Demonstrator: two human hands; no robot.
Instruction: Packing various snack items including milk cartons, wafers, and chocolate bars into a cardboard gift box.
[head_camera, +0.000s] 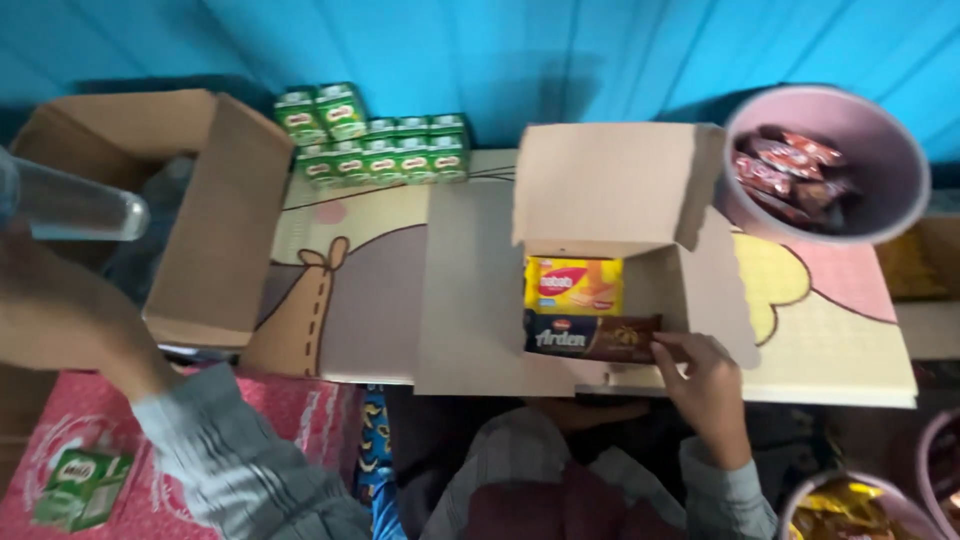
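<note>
We see our right hand (708, 375) resting at the near edge of a small open cardboard box (610, 200), fingers curled loosely around the end of a dark biscuit packet (592, 337) that lies inside the box. Just behind that packet, touching it, sits a yellow wafer packet (572, 284). The box stands on a low counter (850, 340) with a pastel cartoon print.

Our left hand (60, 320) is raised at the left edge, blurred; it seems to be gripping a clear plastic bottle (70, 205), though we cannot tell how firmly. Beneath it stands a larger open carton (215, 220).

A row of green drink cartons (375, 140) stands at the back of the counter. A pink bowl (880, 140) of red-wrapped snacks sits at the right. One green carton (80, 485) lies on a pink cloth (300, 420) lower left.
</note>
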